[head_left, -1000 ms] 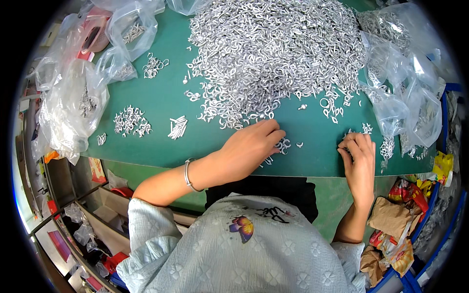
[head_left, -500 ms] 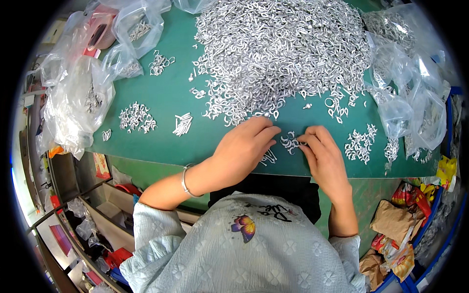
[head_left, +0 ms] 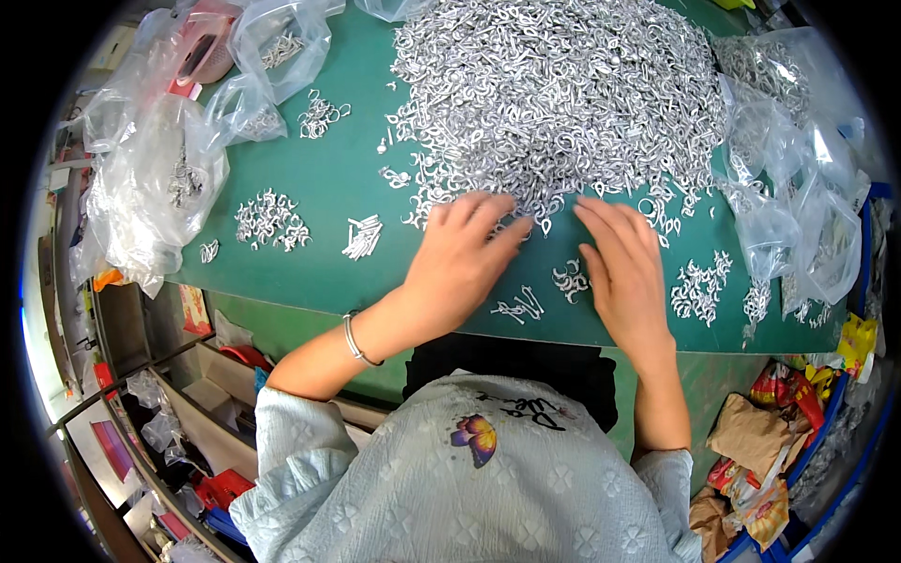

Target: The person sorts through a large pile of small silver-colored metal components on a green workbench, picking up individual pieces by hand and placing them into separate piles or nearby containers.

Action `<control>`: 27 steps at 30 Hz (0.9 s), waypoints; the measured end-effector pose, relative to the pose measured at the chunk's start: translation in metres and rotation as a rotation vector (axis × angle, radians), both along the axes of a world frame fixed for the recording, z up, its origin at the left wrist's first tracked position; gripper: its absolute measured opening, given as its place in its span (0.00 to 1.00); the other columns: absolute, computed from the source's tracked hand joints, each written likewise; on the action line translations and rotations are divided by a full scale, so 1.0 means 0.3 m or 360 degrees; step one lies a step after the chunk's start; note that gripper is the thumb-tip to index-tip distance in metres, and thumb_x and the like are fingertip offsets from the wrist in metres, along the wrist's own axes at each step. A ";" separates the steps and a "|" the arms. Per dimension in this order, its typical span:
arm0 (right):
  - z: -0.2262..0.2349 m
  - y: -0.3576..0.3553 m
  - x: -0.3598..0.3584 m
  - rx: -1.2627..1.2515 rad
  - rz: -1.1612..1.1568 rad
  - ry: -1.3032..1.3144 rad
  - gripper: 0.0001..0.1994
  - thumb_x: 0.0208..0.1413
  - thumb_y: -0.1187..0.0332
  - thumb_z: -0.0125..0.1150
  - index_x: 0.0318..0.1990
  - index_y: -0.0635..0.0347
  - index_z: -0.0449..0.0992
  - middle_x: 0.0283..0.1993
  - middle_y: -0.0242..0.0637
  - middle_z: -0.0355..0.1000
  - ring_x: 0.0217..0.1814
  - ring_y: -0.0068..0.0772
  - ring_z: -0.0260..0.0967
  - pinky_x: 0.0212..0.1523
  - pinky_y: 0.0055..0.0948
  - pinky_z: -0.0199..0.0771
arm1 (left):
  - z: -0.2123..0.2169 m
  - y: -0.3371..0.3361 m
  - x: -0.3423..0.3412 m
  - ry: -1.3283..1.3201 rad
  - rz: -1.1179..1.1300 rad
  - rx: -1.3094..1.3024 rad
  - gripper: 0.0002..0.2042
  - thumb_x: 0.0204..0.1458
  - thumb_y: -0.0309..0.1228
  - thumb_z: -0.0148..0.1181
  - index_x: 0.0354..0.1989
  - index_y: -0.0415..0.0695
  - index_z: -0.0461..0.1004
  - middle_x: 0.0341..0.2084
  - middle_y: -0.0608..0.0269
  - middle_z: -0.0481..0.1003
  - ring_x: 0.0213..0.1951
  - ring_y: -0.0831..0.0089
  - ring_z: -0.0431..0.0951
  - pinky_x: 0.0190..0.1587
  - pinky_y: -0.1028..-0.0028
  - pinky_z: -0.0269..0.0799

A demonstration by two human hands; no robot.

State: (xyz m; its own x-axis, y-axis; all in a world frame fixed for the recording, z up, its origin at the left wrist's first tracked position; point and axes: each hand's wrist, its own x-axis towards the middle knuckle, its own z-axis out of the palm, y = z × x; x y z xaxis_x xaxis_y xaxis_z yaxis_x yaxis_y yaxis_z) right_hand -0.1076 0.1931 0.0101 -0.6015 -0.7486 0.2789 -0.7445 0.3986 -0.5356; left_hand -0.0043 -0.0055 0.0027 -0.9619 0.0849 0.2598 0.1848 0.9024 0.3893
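Note:
A large heap of small silver metal pieces (head_left: 554, 103) covers the far middle of the green table. At its near edge my left hand (head_left: 466, 251) spreads its fingers, the tips by the loose pieces, nothing visible in them. My right hand (head_left: 622, 267) is open too, fingers stretched toward the heap, thumb apart. Beside the right thumb lies a small group of curved silver pieces (head_left: 569, 281). Several thin silver pieces (head_left: 518, 306) lie between my hands, close to the table's near edge. Whether the fingertips touch any piece is hard to make out.
Sorted groups stand around: curved pieces (head_left: 701, 288) at right, short sticks (head_left: 362, 236), more curved pieces (head_left: 271, 221) and rings (head_left: 323, 116) at left. Clear plastic bags (head_left: 155, 197) line the left side, others (head_left: 793, 178) the right. Below left are shelf compartments (head_left: 211, 403).
Both hands have moved forward to the heap's near edge. My right fingers have left the small curved group and opened; the thin pieces by my left hand are now uncovered.

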 end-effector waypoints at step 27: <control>-0.013 0.028 0.010 0.0367 -0.0007 0.0182 0.24 0.45 0.82 0.57 0.54 0.63 0.73 0.57 0.36 0.68 0.58 0.44 0.62 0.57 0.42 0.59 | -0.012 -0.012 -0.006 0.0029 0.0010 -0.0048 0.18 0.44 0.25 0.67 0.46 0.46 0.76 0.47 0.61 0.69 0.51 0.59 0.69 0.51 0.60 0.59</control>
